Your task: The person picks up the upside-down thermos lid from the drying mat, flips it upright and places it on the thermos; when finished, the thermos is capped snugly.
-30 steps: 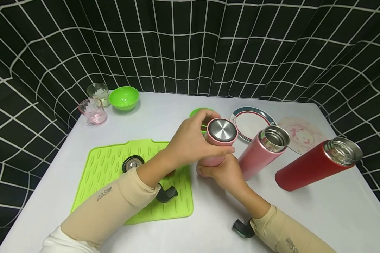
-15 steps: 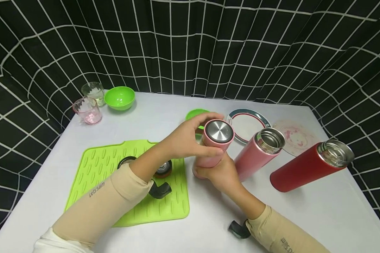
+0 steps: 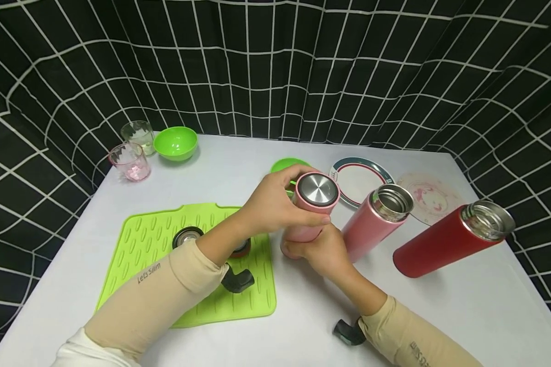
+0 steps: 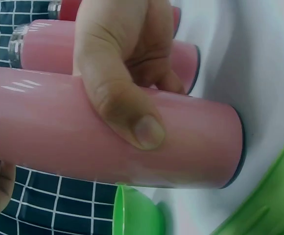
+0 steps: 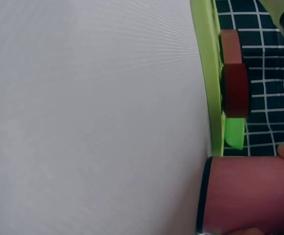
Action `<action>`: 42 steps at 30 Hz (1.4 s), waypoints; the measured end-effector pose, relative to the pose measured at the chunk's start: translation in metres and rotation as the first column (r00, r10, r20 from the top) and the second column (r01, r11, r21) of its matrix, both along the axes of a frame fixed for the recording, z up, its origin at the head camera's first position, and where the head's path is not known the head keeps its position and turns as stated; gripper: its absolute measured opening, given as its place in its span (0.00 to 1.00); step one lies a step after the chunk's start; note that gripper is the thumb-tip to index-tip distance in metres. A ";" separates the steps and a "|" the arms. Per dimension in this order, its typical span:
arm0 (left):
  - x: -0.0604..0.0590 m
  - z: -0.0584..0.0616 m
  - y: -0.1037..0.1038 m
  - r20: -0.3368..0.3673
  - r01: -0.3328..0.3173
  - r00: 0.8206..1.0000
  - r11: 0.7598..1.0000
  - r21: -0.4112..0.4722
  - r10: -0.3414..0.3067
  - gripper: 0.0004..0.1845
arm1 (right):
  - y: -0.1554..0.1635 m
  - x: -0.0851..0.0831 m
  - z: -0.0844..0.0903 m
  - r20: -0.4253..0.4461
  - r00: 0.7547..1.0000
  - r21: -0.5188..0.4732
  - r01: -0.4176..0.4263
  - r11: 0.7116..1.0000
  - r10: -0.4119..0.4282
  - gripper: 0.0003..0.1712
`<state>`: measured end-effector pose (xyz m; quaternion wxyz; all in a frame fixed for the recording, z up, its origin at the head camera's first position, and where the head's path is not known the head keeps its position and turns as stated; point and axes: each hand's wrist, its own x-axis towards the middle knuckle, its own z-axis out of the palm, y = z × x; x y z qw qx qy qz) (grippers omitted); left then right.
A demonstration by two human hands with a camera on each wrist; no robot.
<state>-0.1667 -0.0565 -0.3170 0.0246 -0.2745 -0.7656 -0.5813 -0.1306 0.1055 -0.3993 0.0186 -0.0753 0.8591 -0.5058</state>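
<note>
Gripping the capped pink bottle (image 3: 305,234) two-handed, just right of the green mat (image 3: 252,293). My left hand (image 3: 277,201) wraps the top, by the steel-topped cap (image 3: 319,189); my right hand (image 3: 323,250) curls round the lower body. Base probably on the white table (image 3: 303,316), can't quite tell. Step looks like working the cap: right should hold firm, left twist evenly, bottle kept upright so it doesn't knock the uncapped pink bottle (image 3: 367,227), farther right of the mat. Red bottle (image 3: 441,244) farthest right of the mat. Writing: "Let's Slim" on my left sleeve (image 3: 156,293); print on my right sleeve (image 3: 404,331) upside down, partly cut off. No brand legible on bottles.
</note>
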 end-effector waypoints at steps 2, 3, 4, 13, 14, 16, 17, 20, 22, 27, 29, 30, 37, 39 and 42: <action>-0.001 -0.001 -0.002 0.005 0.020 1.000 1.000 0.013 -0.020 0.35 | -0.001 -0.001 0.000 0.006 1.000 -0.009 -0.010 1.000 0.010 0.31; -0.001 -0.002 -0.002 0.012 0.026 1.000 0.999 0.020 -0.026 0.35 | -0.002 -0.001 0.000 0.007 1.000 -0.013 -0.017 1.000 0.017 0.31; 0.000 -0.003 -0.003 0.022 0.031 0.999 0.999 0.026 -0.031 0.36 | -0.002 -0.001 0.000 0.008 1.000 -0.017 -0.023 1.000 0.023 0.31; 0.002 -0.007 0.006 0.114 0.072 0.990 0.994 0.088 -0.082 0.39 | 0.000 0.001 -0.004 0.009 0.999 -0.113 -0.043 0.993 0.044 0.35; 0.003 -0.008 0.007 0.116 0.077 0.989 0.993 0.092 -0.087 0.39 | 0.000 0.001 -0.004 0.006 0.999 -0.130 -0.044 0.991 0.045 0.35; 0.003 -0.008 0.008 0.113 0.090 0.988 0.990 0.106 -0.102 0.39 | 0.000 0.003 -0.005 -0.004 0.999 -0.159 -0.038 0.987 0.038 0.36; 0.003 -0.008 0.009 0.109 0.094 0.988 0.990 0.106 -0.105 0.39 | -0.001 0.005 -0.006 -0.012 0.999 -0.173 -0.033 0.984 0.032 0.38; 0.004 -0.008 0.008 0.099 0.098 0.989 0.990 0.106 -0.108 0.38 | -0.002 0.010 -0.006 -0.036 0.999 -0.193 -0.024 0.981 0.018 0.44; 0.005 -0.008 0.007 0.098 0.093 0.990 0.990 0.105 -0.104 0.38 | -0.003 0.014 -0.005 -0.049 0.999 -0.178 -0.020 0.984 0.012 0.48; 0.011 -0.007 0.005 0.119 0.045 0.992 0.999 0.024 -0.047 0.51 | 0.002 0.036 0.003 -0.016 1.000 -0.098 -0.008 0.995 0.007 0.54; 0.016 -0.008 -0.002 0.129 -0.002 0.992 0.998 -0.058 0.009 0.59 | 0.004 0.047 0.007 0.045 0.999 -0.060 -0.010 0.998 0.013 0.57; 0.019 -0.009 -0.006 0.133 -0.025 0.990 0.994 -0.102 0.039 0.63 | 0.006 0.053 0.009 0.077 0.997 -0.041 -0.013 0.999 0.016 0.59; 0.049 -0.008 -0.062 0.114 -0.102 0.983 0.949 -0.299 0.142 0.65 | 0.024 0.089 0.023 0.119 0.990 0.105 -0.089 0.990 0.077 0.61; 0.055 -0.008 -0.083 0.104 -0.119 0.982 0.941 -0.318 0.159 0.63 | 0.029 0.096 0.024 0.071 0.992 0.141 -0.116 0.983 0.107 0.61; 0.059 -0.008 -0.115 0.082 -0.156 0.976 0.904 -0.397 0.204 0.58 | 0.034 0.105 0.024 -0.017 0.988 0.188 -0.147 0.971 0.153 0.61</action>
